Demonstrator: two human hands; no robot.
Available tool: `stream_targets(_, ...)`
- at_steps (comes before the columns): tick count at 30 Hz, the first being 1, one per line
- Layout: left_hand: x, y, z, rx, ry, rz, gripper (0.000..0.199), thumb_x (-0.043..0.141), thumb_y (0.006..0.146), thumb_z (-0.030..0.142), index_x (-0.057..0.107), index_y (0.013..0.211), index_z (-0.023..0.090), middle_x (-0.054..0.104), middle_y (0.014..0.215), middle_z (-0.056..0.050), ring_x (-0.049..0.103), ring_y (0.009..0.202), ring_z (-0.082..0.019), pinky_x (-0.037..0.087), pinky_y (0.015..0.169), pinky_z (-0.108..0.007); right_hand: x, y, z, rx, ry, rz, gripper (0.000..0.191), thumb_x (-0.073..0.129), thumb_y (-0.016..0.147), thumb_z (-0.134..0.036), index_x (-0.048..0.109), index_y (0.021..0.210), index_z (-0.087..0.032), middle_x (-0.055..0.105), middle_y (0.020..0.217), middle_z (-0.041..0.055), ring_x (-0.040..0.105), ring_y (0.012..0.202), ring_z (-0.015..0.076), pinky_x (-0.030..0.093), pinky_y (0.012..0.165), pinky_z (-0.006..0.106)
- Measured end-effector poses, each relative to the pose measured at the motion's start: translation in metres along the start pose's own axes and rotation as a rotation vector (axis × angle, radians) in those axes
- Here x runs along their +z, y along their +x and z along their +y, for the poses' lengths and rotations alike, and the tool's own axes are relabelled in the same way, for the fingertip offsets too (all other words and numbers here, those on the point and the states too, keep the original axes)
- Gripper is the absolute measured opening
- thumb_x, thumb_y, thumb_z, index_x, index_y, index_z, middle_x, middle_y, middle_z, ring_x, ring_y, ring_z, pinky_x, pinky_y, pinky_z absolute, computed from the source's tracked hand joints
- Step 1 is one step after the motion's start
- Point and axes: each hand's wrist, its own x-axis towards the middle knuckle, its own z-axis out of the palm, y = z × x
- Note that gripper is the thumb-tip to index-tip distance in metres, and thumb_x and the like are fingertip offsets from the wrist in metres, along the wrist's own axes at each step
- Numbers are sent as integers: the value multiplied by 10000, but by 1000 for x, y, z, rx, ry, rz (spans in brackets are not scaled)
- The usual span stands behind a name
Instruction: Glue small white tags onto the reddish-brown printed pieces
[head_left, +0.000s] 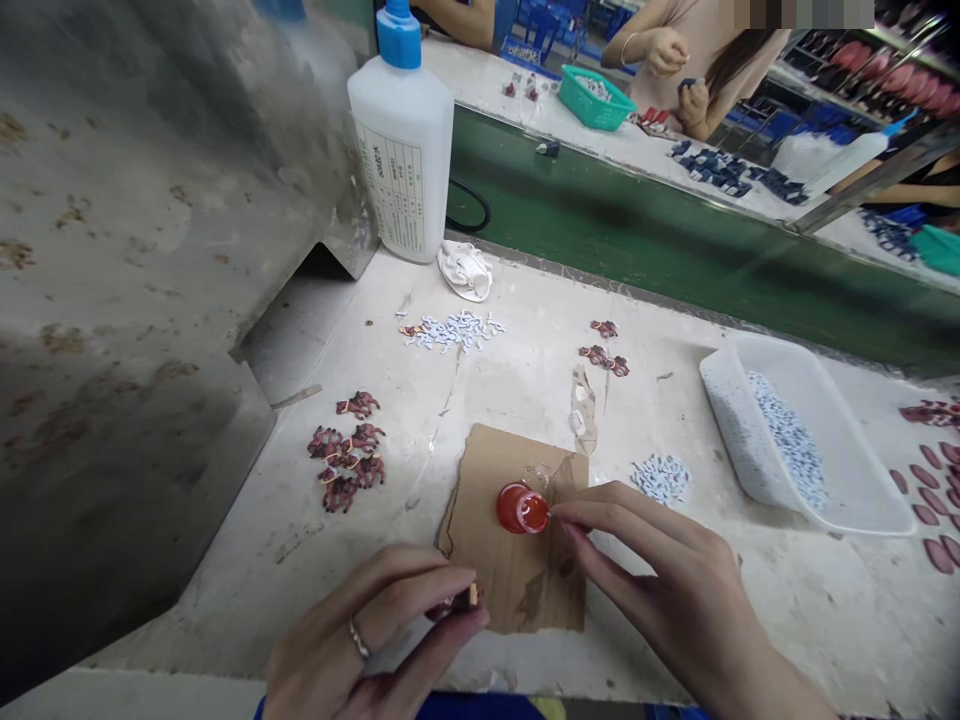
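Note:
My left hand is closed, pinching a small brown figurine between thumb and fingers; the fingers cover much of it. My right hand is closed in a pinch at the rim of a small red cup, with a tiny pale piece barely showing at its fingertips. Glossy red shows inside the cup, which stands on a piece of brown cardboard. Beyond the right hand lies a pile of small white pieces. Several brown horse-like figurines are grouped at left.
A glue bottle with a blue cap stands behind, beside a crumpled white cloth. More white pieces lie near it. At right is a translucent bin. A metal housing borders the left. Another person's hand works across the divider.

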Motion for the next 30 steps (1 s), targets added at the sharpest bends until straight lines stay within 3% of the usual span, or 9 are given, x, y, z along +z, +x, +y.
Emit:
stream_targets(5,1,4,1,16,33,-31,181,702,954,209,659,1111,288,760,1019,120,739,894,3,510,963,0,1,1,1,-2,-1,8,168,615,977,-130,697,1047,-259,751,937,0,736,774,126,611,656,225)
stream_targets(11,10,11,7,33,-5,-42,241,712,931,168,662,1135,287,775,997,105,755,895,-23,568,918,-45,-4,-1,-12,53,160,63,196,663,919,-112,712,1021,-272,763,888,-10,749,774,137,641,664,197)
stream_targets(16,22,19,15,8,16,107,239,781,871,425,759,1023,241,769,840,-7,776,813,-155,664,746,-177,-3,-3,-29,67,359,25,307,680,878,-62,729,1073,-294,802,949,-5,786,830,152,676,731,194)
stream_targets(20,25,22,16,41,6,112,284,760,872,510,772,992,252,753,804,-17,767,815,-165,665,732,-192,1,-1,-34,81,464,-6,360,699,855,-52,736,1105,-309,812,987,12,798,869,174,682,747,215)
stream_targets(25,20,17,11,100,-26,47,185,755,907,393,747,1034,258,765,842,6,770,826,-144,662,746,-173,4,-1,-33,113,514,-28,386,698,856,-58,744,1100,-353,794,913,0,793,794,190,677,688,246)
stream_targets(30,17,13,12,113,-44,4,115,680,975,225,692,1087,247,771,950,68,749,850,-37,602,849,-60,5,-3,-29,49,470,-80,382,704,883,-64,721,1154,-333,787,964,-3,790,799,181,663,686,206)
